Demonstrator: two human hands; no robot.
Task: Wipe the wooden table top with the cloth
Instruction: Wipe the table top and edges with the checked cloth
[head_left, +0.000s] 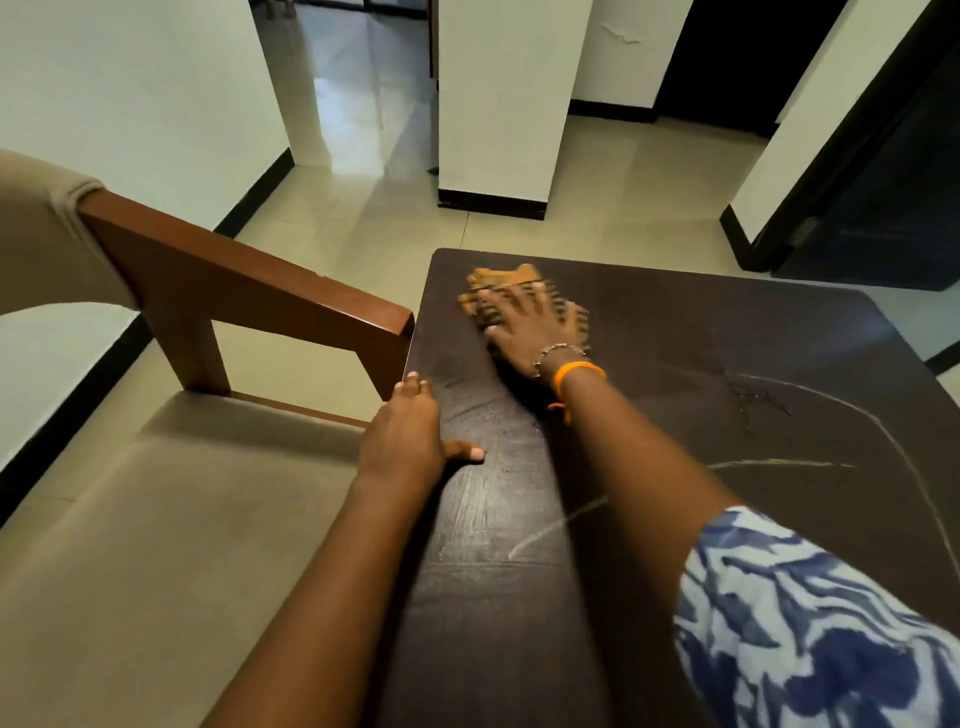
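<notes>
The dark wooden table top (675, 364) fills the right half of the view. An orange and striped cloth (498, 283) lies near its far left corner, blurred by motion. My right hand (535, 327) presses flat on the cloth with fingers spread, covering most of it. My left hand (408, 436) grips the table's left edge, with the thumb on top and the fingers over the side. Pale curved streaks (779, 462) and a dark smear (753, 400) mark the table's right part.
A beige sofa seat (156, 545) with a brown wooden armrest (249, 291) stands right against the table's left edge. Beige tiled floor (597, 208) lies beyond the table, with a white pillar (498, 104) and dark doorways behind.
</notes>
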